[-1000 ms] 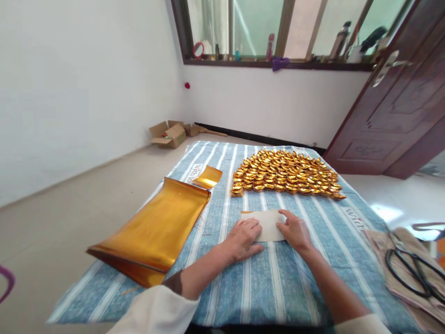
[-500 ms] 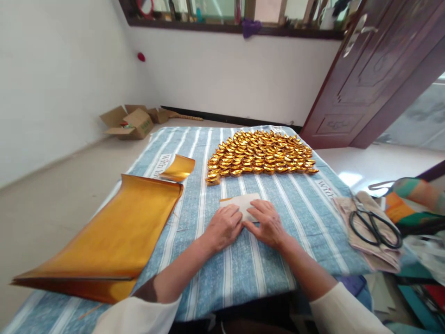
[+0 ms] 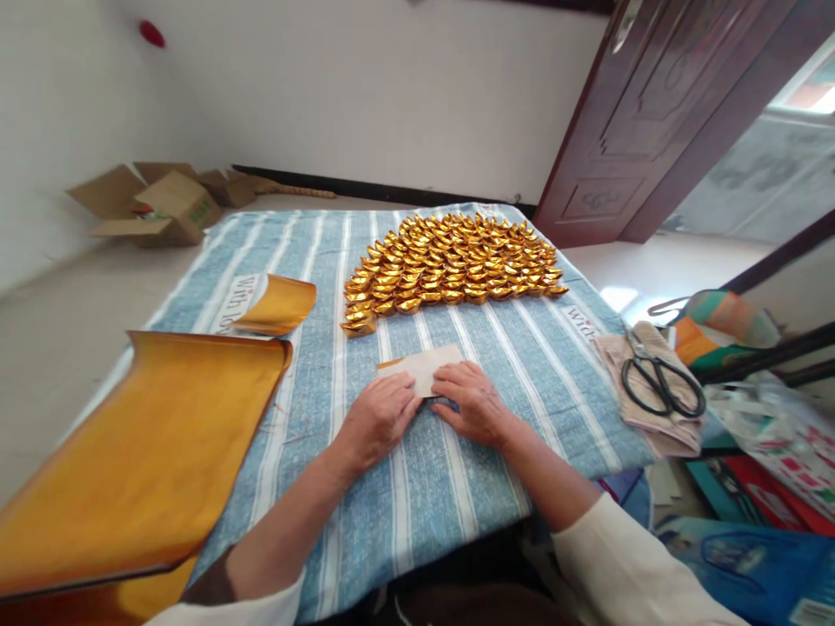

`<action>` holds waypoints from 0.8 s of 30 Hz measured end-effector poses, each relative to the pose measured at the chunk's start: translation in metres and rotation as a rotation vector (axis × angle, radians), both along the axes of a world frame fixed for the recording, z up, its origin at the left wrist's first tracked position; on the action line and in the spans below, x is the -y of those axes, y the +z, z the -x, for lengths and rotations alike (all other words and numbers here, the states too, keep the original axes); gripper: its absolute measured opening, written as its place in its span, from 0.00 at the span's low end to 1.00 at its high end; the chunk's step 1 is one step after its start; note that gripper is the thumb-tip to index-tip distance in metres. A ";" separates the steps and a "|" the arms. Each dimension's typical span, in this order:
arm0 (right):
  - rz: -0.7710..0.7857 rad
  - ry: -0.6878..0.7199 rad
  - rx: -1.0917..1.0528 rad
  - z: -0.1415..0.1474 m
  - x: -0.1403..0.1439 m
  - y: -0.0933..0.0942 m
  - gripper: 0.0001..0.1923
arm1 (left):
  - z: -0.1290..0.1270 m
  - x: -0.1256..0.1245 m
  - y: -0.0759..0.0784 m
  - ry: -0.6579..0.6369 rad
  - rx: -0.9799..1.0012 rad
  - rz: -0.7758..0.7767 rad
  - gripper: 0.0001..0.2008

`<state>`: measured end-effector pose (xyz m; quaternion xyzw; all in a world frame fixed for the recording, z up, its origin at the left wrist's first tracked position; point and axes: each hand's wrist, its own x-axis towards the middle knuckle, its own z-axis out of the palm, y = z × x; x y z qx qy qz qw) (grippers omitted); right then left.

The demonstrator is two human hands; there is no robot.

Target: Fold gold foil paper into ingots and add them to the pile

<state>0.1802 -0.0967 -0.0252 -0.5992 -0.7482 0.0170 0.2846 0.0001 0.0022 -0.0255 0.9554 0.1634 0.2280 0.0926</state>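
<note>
Near the middle of the frame, both my hands press flat on a small sheet of paper (image 3: pixel 427 368) that lies pale side up on the blue striped cloth (image 3: pixel 522 365) covering the tabletop. My left hand (image 3: pixel 375 422) rests palm down on the sheet's lower left part, fingers together and laid along it; my right hand (image 3: pixel 473 402) covers its lower right edge the same way, so neither grip pinches anything, both simply bear down on the paper. A thin gold edge shows at the sheet's left corner. Just above, in the upper middle, a dense heap of folded gold ingots (image 3: pixel 450 265) sits in rows. At the left, a big stack of gold foil sheets (image 3: pixel 150 452) curls up at its far end, with a single curled gold sheet (image 3: pixel 277 304) beyond it. At the right edge, black scissors (image 3: pixel 662 382) lie on a folded beige cloth (image 3: pixel 671 430).
</note>
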 end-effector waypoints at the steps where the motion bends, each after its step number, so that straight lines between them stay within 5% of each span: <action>1: -0.003 -0.003 -0.006 0.000 0.000 -0.001 0.05 | 0.000 0.000 0.000 0.007 0.007 -0.003 0.15; 19: -0.087 -0.011 -0.327 -0.022 0.000 -0.003 0.05 | 0.000 0.002 0.013 -0.020 0.131 -0.014 0.14; 24: -0.084 -0.030 -0.327 -0.019 0.000 -0.001 0.06 | 0.001 0.022 0.023 0.119 0.307 -0.179 0.04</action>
